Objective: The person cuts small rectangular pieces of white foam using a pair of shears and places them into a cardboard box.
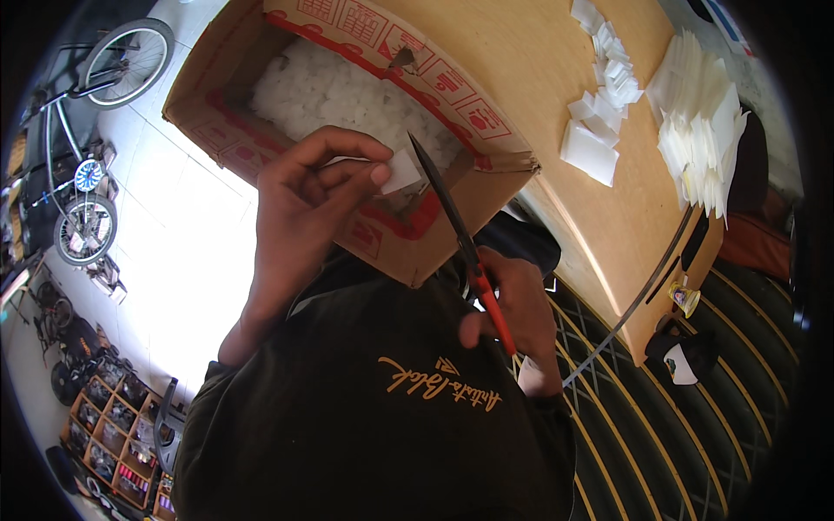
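Observation:
Between the thumb and fingers of my left hand point(308, 195) is pinched a small white piece of paper point(401, 172). My right hand point(521, 300) grips scissors with orange-red handles point(486, 300). Their dark blades point(439, 187) point up and away, just right of the paper, and look closed or nearly so. Both hands are over the near side of a cardboard box point(469, 230) with red printing. Inside the box lies a heap of small white pieces point(339, 87). My left hand hides part of the box's near wall.
On the wooden table point(556, 52) to the right lie a row of small white paper pieces point(599, 130) and a thick stack of pale sheets point(699, 130). A bicycle point(87, 165) and a compartmented shelf point(113, 421) stand at the left. A dark cap point(682, 352) lies right of the table's near corner.

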{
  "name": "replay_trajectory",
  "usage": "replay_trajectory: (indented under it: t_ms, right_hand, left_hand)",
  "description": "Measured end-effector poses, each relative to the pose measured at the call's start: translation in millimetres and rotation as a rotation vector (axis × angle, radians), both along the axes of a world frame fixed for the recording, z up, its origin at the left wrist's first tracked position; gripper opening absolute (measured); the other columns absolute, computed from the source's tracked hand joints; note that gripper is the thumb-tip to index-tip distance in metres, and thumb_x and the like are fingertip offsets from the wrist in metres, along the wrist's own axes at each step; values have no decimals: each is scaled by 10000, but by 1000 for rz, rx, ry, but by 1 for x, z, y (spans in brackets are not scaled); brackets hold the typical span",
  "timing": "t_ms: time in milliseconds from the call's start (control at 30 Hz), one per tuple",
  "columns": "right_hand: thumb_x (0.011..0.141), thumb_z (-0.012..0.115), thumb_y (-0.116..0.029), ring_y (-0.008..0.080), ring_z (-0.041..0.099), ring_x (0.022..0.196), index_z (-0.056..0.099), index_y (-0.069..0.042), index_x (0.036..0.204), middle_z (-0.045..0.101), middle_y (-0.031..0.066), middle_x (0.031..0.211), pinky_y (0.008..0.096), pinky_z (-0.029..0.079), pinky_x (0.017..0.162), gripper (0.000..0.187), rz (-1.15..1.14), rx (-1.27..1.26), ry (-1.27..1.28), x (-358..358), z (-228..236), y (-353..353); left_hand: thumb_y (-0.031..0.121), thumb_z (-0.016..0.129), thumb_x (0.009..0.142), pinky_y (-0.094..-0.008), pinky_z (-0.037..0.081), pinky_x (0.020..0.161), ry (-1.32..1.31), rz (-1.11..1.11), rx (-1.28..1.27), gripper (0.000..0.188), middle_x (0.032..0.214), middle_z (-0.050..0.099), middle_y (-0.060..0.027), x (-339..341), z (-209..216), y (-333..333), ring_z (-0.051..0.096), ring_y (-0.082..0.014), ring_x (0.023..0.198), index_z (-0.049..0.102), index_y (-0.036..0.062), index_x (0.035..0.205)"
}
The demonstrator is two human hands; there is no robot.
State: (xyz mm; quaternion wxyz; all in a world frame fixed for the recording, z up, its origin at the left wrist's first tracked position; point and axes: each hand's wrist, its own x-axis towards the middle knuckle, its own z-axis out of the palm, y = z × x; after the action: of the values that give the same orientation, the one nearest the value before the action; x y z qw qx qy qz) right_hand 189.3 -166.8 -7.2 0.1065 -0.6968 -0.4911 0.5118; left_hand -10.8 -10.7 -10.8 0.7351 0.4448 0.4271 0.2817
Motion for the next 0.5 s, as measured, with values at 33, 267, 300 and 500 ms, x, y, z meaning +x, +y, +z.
replay_trajectory:
  t_ms: [33, 267, 300, 500]
  right_hand:
    - [439, 892, -591, 374, 621, 658, 581, -18, 984, 580, 116, 650, 428, 468, 614, 850, -4, 46, 1, -2, 0, 0]
    - [448, 858, -643, 381, 645, 732, 522, -12, 1180, 623, 119, 753, 434, 496, 644, 1023, 53, 118, -62, -7, -1, -1]
    - [455, 850, -651, 383, 647, 736, 527, -10, 1184, 625, 118, 753, 435, 498, 645, 1023, 50, 97, -71, -7, 1, 1]
    - [571, 798, -664, 378, 656, 743, 555, -24, 1150, 639, 115, 764, 441, 499, 633, 896, 81, 116, -114, -4, 1, 4]
  left_hand:
    - [-25, 666, 879, -246, 559, 740, 9, 6, 15, 174, 956, 660, -98, 1, 0, 0, 673, -143, 859, 601, -57, 1037]
    - [-39, 675, 864, -256, 554, 714, -68, 53, 7, 154, 919, 672, -106, 11, -6, -4, 673, -149, 822, 601, -52, 999]
    - [-42, 675, 862, -257, 555, 712, -64, 43, 9, 152, 912, 675, -109, 12, -5, -4, 674, -150, 814, 600, -52, 994]
    - [-83, 652, 859, -256, 566, 718, -117, -13, -4, 146, 904, 683, -130, 13, -8, -3, 686, -160, 802, 594, -58, 990]
